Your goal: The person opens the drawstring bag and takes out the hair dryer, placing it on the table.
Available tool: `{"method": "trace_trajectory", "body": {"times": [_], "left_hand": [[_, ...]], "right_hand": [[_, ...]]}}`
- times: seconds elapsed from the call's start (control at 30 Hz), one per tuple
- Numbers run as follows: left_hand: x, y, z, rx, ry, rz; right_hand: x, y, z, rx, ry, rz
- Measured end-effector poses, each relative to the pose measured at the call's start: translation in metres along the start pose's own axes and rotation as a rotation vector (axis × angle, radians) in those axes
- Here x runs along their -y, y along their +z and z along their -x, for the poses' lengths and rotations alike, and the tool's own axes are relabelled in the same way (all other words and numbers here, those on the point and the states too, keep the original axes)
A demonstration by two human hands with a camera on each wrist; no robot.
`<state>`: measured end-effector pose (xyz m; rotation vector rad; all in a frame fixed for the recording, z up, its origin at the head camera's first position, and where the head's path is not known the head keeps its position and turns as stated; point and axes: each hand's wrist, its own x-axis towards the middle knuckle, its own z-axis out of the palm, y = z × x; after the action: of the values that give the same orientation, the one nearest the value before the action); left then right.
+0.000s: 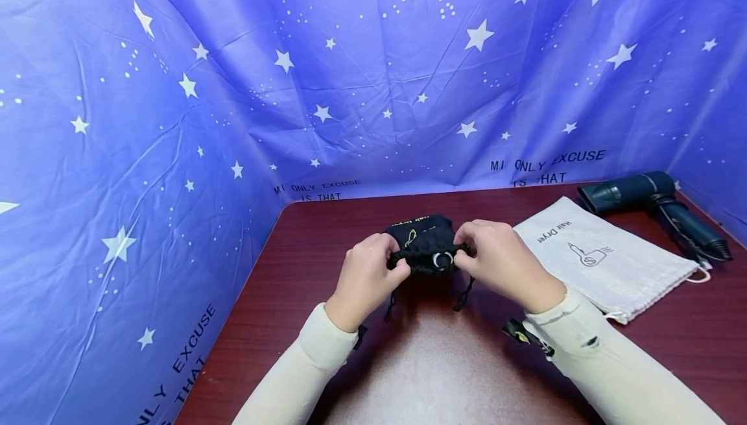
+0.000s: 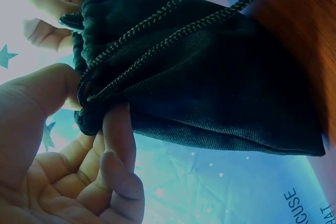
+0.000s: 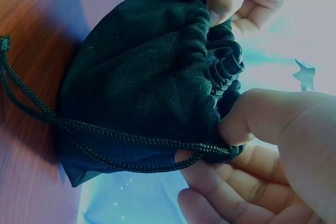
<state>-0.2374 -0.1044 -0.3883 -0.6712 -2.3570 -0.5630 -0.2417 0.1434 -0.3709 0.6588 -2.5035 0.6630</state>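
Observation:
A small black drawstring pouch [image 1: 428, 227] with yellow "Hair Dryer" lettering stands on the table, its gathered mouth toward me. My left hand [image 1: 369, 270] pinches one side of the mouth between thumb and fingers. On the opposite side, my right hand [image 1: 503, 261] pinches the rim the same way. Between them the mouth is partly open, and a black cord end with a ribbed sleeve [image 3: 223, 74] shows inside in the right wrist view. The rest of the contents is hidden. Braided drawstrings [image 2: 157, 24] hang from both sides of the pouch.
To the right lies a flat white drawstring bag [image 1: 607, 259] printed "Hair Dryer". Behind it, a dark hair dryer [image 1: 633, 193] with its cord rests near the table's back right corner. A blue starry curtain [image 1: 373, 74] encloses the dark red table [image 1: 280, 269].

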Motion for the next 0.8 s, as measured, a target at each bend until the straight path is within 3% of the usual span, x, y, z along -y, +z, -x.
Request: {"method": "trace_trajectory", "body": {"times": [0.8], "left_hand": [[0.0029, -0.003, -0.0009, -0.023, -0.002, -0.001]], "right_hand": [[-0.0063, -0.0056, -0.0008, 0.001, 0.016, 0.016]]}}
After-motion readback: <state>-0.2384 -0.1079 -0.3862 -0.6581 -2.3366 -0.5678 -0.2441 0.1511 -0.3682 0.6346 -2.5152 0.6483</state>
